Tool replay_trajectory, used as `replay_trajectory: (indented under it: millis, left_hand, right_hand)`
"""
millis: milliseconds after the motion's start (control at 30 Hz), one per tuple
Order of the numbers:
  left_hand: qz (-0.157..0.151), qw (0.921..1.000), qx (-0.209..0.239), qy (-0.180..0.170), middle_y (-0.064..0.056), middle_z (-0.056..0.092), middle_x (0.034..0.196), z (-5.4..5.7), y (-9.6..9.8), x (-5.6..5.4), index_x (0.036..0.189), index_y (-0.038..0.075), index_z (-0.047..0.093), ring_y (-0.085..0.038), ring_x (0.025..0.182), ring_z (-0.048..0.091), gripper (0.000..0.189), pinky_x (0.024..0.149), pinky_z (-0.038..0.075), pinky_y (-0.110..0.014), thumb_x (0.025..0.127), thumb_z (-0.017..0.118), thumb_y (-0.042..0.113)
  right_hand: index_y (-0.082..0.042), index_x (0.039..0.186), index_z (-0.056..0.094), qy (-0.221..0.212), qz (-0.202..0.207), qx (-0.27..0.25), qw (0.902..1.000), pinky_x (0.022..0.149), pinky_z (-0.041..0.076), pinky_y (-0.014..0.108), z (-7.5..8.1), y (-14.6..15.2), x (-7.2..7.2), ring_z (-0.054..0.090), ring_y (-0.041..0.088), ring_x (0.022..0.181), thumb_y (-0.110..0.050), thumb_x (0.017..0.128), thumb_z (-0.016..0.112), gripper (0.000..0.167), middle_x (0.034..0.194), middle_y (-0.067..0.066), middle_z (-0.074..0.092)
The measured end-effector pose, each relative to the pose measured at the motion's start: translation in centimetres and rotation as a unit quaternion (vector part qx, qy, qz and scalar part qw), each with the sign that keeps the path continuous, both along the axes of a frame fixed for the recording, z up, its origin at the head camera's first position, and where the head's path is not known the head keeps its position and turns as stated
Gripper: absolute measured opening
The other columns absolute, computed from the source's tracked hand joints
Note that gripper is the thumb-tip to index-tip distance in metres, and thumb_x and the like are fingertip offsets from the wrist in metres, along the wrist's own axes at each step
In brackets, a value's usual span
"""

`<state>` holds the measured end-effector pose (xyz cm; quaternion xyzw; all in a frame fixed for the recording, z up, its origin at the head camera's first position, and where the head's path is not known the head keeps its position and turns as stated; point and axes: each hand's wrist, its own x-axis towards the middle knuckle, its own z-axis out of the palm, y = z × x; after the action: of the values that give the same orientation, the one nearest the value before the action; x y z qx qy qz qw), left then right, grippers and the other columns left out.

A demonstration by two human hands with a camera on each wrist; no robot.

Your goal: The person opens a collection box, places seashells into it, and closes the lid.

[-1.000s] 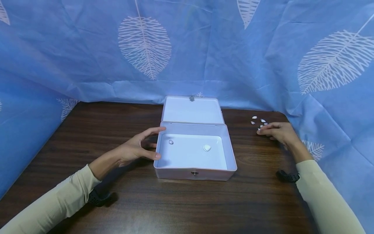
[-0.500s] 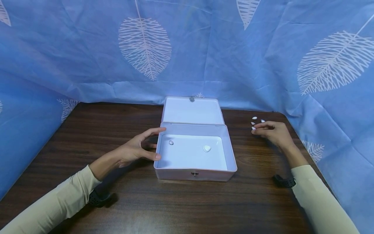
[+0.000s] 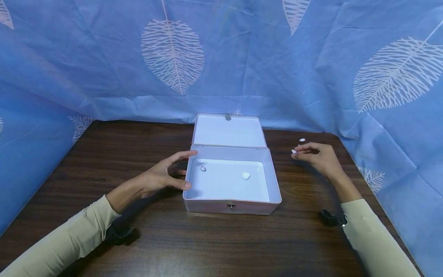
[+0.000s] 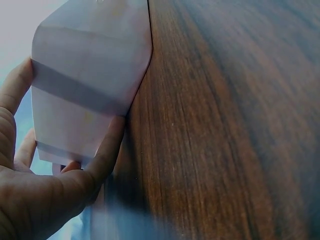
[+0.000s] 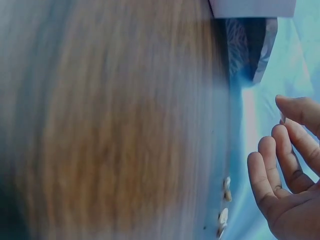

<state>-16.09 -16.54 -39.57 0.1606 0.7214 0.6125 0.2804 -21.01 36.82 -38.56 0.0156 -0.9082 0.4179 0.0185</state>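
A pale pinkish-white metal box (image 3: 230, 206) stands on the table with its lid (image 3: 226, 130) tipped back. My left hand (image 3: 162, 173) rests against the box's left side, fingers spread, thumb and forefinger tips at the rim. In the left wrist view, another finger lies along the side wall (image 4: 85, 65). My right hand (image 3: 320, 156), right of the box, pinches a small white shell (image 3: 293, 151) between thumb and forefinger. Inside the box lie a small shell (image 3: 203, 168) and a larger rounded white shell (image 3: 245, 176).
Behind my right fingertips lies another small white shell (image 3: 302, 140), and others are partly hidden by that hand. Several shells (image 5: 223, 216) show at the table edge in the right wrist view. A blue leaf-patterned cloth (image 3: 221, 57) hangs behind the dark wooden table (image 3: 214, 246).
My right hand has moved left from the loose shells and now has one shell between its fingertips. The left hand and the box have stayed in place.
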Motion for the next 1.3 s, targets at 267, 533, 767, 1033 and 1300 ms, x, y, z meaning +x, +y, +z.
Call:
replay_trajectory:
  millis: [267,533,767,1033,1300]
  left_hand:
    - [0.004,1.0000,-0.008,-0.001,-0.009,0.007,0.189,0.0,-0.1,0.1,0.178,0.030,0.033,-0.056,0.162,0.040,0.104,0.115,0.056,-0.055,0.094,0.094,0.019]
    - [0.004,1.0000,-0.008,0.002,-0.008,0.008,0.189,-0.1,0.0,0.1,0.178,0.030,0.033,-0.057,0.163,0.039,0.104,0.118,0.053,-0.060,0.094,0.093,0.019]
    - [0.009,0.9999,-0.004,0.005,-0.009,0.009,0.190,-0.2,0.0,0.2,0.178,0.031,0.032,-0.058,0.164,0.036,0.105,0.118,0.053,-0.063,0.094,0.094,0.019]
    - [0.011,0.9999,-0.007,0.005,-0.011,0.008,0.189,-0.1,0.1,0.3,0.178,0.030,0.033,-0.058,0.163,0.036,0.105,0.118,0.054,-0.063,0.094,0.094,0.019]
    - [0.011,0.9999,-0.009,0.008,-0.012,0.008,0.188,-0.1,0.1,0.3,0.178,0.031,0.033,-0.058,0.163,0.036,0.105,0.117,0.055,-0.062,0.094,0.094,0.019]
  right_hand:
    - [-0.004,0.126,0.083,0.010,0.026,0.009,0.9996,0.081,0.056,0.013,0.9,-1.7,1.0,0.073,-0.005,0.089,-0.032,0.099,0.091,0.040,0.097,-0.024,0.079]
    - [-0.007,0.126,0.084,0.007,0.039,0.008,0.9992,0.083,0.060,0.019,1.8,-3.5,2.0,0.074,-0.002,0.091,-0.036,0.099,0.091,0.041,0.103,-0.016,0.081]
    - [-0.009,0.125,0.084,0.026,0.042,-0.018,0.9986,0.083,0.059,0.017,2.8,-5.4,2.9,0.074,0.001,0.095,-0.036,0.099,0.091,0.038,0.103,-0.020,0.078]
    - [-0.004,0.123,0.083,0.031,0.059,-0.079,0.9947,0.085,0.061,0.017,3.7,-7.4,3.7,0.077,0.003,0.097,-0.026,0.098,0.092,0.035,0.101,-0.020,0.079]
    - [0.000,0.127,0.081,0.011,0.083,-0.120,0.9892,0.089,0.062,0.020,4.4,-9.2,4.6,0.077,0.008,0.099,-0.021,0.099,0.090,0.036,0.104,-0.015,0.080]
